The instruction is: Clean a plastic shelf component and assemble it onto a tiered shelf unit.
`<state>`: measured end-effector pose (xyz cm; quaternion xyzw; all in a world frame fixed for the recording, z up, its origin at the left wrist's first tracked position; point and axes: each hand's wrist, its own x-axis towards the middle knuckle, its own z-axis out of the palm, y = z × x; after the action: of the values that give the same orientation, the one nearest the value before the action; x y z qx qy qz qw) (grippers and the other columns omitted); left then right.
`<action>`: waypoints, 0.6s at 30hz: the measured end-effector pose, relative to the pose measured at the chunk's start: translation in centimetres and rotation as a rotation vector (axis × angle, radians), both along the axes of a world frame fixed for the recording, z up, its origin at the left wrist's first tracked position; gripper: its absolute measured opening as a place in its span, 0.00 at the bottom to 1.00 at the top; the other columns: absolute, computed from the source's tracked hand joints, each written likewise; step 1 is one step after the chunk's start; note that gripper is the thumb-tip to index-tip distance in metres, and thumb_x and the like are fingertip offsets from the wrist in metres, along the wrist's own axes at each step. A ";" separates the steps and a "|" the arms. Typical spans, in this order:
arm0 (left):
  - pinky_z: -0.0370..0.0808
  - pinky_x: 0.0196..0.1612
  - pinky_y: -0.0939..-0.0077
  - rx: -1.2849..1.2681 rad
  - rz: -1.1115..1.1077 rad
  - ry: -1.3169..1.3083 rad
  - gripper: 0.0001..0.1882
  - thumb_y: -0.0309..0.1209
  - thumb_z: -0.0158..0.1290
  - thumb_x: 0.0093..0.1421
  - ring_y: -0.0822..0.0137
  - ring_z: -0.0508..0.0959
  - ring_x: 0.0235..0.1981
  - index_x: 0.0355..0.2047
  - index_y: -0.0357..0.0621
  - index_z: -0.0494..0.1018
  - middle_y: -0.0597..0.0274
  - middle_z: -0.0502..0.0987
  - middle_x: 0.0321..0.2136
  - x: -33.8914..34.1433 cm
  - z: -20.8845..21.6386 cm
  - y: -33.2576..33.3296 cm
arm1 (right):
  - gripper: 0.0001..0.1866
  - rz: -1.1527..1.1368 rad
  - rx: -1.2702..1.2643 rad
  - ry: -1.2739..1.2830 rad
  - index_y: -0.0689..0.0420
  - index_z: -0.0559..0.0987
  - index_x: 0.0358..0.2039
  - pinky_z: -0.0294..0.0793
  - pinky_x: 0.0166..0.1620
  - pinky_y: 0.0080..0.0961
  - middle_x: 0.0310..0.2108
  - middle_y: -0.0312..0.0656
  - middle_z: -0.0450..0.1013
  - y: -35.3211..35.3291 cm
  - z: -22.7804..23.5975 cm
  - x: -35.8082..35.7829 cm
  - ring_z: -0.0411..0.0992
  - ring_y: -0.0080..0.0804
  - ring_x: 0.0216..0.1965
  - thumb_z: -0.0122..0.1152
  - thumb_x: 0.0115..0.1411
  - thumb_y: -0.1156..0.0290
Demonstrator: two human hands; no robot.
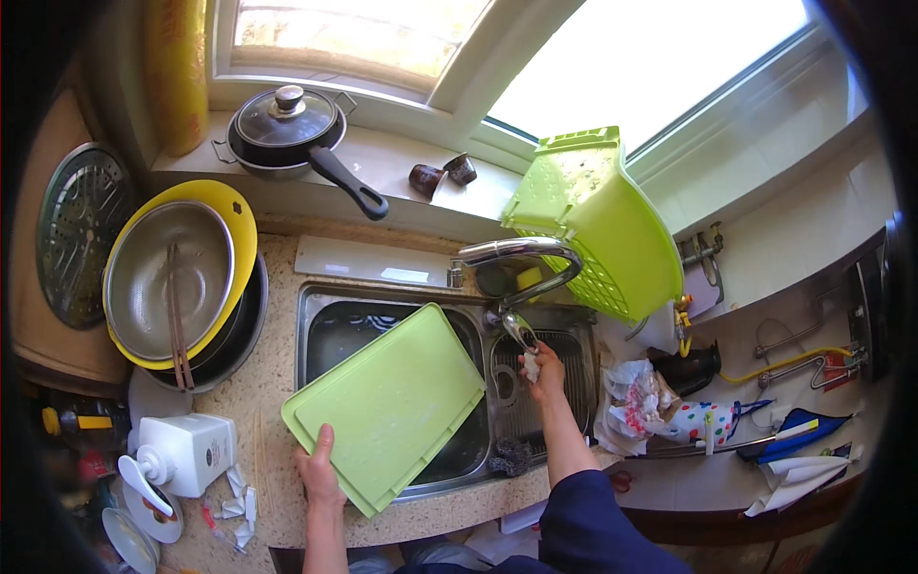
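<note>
My left hand [322,473] grips the near left corner of a light green plastic lid [387,407], thumb on top. The flat, rectangular lid is tilted across the left basin of the steel sink [316,298] and hides much of it. Over the right basin, my right hand [544,376] is closed around a small whitish wad [531,364], perhaps a cloth or sponge. Its fingers are at the end of the lever of a chrome faucet [516,328]. The faucet's spout arches over the back of the sink. Dark water shows in the left basin.
A light green slotted bin [602,239] leans behind the faucet. A lidded pan [287,129] sits on the windowsill, its handle jutting forward. Left stand stacked bowls [172,273] with chopsticks and a white pump bottle [191,454]. Plastic bags [631,407] lie right of the sink.
</note>
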<state>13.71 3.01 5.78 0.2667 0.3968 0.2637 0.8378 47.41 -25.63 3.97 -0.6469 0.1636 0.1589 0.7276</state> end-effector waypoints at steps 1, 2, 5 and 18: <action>0.76 0.39 0.73 0.003 0.012 -0.019 0.16 0.31 0.53 0.63 0.66 0.79 0.36 0.46 0.30 0.71 0.54 0.78 0.39 0.2 -0.1 0.0 | 0.25 0.020 -0.041 -0.022 0.57 0.67 0.54 0.73 0.21 0.27 0.37 0.43 0.73 0.1 0.2 0.0 0.76 0.36 0.31 0.42 0.54 0.82; 0.76 0.39 0.73 0.005 0.009 -0.021 0.16 0.31 0.53 0.63 0.66 0.79 0.36 0.46 0.30 0.71 0.54 0.78 0.39 0.4 0.1 -0.1 | 0.23 0.040 -0.082 -0.043 0.58 0.68 0.53 0.73 0.21 0.27 0.37 0.44 0.74 0.2 0.3 -0.1 0.76 0.36 0.30 0.42 0.55 0.82; 0.76 0.39 0.73 0.007 -0.009 -0.002 0.16 0.31 0.53 0.63 0.66 0.79 0.36 0.46 0.31 0.71 0.54 0.78 0.39 0.8 0.6 -0.4 | 0.22 0.033 -0.120 -0.082 0.60 0.69 0.52 0.74 0.24 0.24 0.36 0.44 0.75 0.0 0.7 -0.7 0.76 0.35 0.31 0.45 0.56 0.81; 0.77 0.41 0.70 0.111 0.058 0.047 0.19 0.33 0.52 0.64 0.64 0.79 0.38 0.50 0.31 0.68 0.52 0.76 0.42 -1.3 3.5 -0.6 | 0.10 0.359 -0.732 -0.810 0.58 0.79 0.41 0.73 0.44 0.30 0.36 0.47 0.77 11.0 0.1 -8.6 0.76 0.40 0.40 0.53 0.62 0.71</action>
<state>12.41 2.43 9.32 0.3076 0.4086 0.3030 0.8041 38.84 -14.67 4.02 -0.8835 -0.1964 -0.0476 0.4226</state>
